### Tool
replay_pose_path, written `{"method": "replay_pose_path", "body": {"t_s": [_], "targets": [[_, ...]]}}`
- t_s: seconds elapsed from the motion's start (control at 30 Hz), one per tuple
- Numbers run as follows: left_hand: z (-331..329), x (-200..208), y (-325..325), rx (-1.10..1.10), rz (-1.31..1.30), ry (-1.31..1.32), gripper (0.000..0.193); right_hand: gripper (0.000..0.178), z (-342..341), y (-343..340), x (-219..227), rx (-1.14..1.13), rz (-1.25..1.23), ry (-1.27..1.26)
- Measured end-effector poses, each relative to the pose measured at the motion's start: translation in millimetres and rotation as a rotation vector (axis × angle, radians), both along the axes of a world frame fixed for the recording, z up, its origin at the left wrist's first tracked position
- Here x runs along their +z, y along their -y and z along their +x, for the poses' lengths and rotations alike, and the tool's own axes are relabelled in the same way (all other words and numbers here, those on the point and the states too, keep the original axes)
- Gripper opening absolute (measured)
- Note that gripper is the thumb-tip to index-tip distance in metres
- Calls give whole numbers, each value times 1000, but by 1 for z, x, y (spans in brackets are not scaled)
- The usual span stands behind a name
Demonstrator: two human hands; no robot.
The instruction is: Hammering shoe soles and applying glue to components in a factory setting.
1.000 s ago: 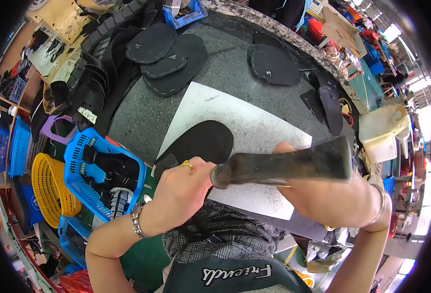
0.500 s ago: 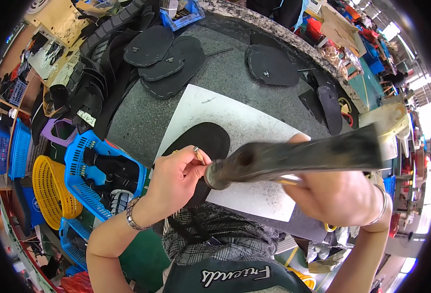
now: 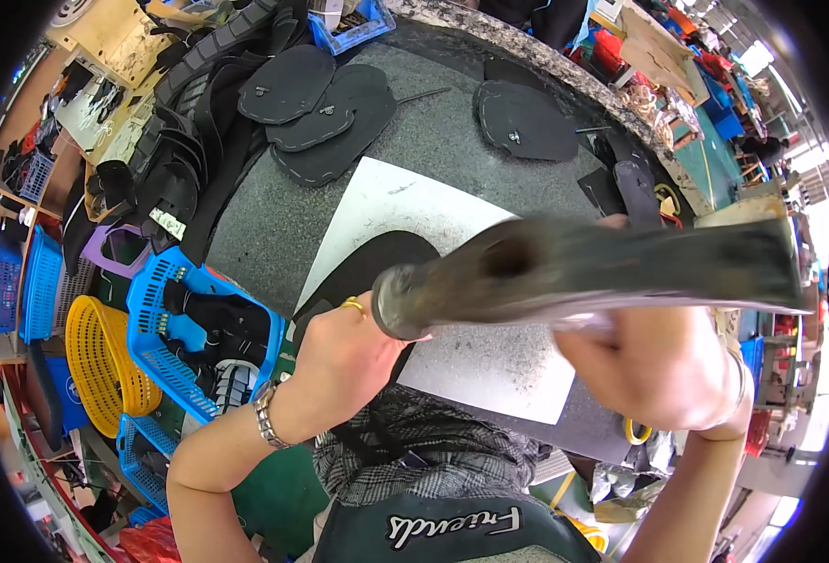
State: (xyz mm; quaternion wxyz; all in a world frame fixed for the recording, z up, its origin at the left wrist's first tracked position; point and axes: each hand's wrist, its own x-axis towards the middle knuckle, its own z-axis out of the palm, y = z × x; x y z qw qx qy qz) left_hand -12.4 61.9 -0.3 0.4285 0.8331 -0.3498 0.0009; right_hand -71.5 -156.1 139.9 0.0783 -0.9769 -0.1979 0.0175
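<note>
Speckled dark grey table (image 3: 274,202), stitched black pads (image 3: 527,122) along its far side. White board (image 3: 499,375) lies on it at an angle, near the person. Blue basket (image 3: 175,371) sits left of the table, dark parts inside. Hammer (image 3: 583,267) is up above the board, head nearest the camera, partly blurred. Black rounded piece (image 3: 372,263) lies on the board's left side, partly under the left hand. Right hand (image 3: 654,366): fingers curled, clamped on the hammer, handle mostly hidden. Left hand (image 3: 344,361): fingers bent, tips behind hammer head; can't tell if they pinch anything.
</note>
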Motion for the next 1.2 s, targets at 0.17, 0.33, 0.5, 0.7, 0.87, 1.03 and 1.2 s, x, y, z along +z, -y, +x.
{"method": "replay_pose_path", "body": {"t_s": [0.17, 0.33, 0.5, 0.7, 0.87, 1.03, 1.2], "targets": [[13, -7, 6, 72, -270, -372, 10, 41, 9, 3, -7, 141, 65, -31], [5, -9, 3, 38, -193, -148, 10, 38, -2, 0, -14, -15, 113, 297], [13, -5, 11, 78, -266, -394, 9, 38, 10, 8, -9, 105, 78, -106], [7, -7, 13, 19, -48, 43, 10, 37, 9, -2, -3, 2, 40, -23], [20, -14, 15, 112, -426, -508, 12, 39, 11, 6, -7, 66, 141, 183], [14, -6, 20, 7, -24, 201, 8, 36, 11, 4, -1, 20, -78, -22], [19, -4, 17, 92, -208, -210, 8, 36, 20, 7, 0, 36, 117, 38]]}}
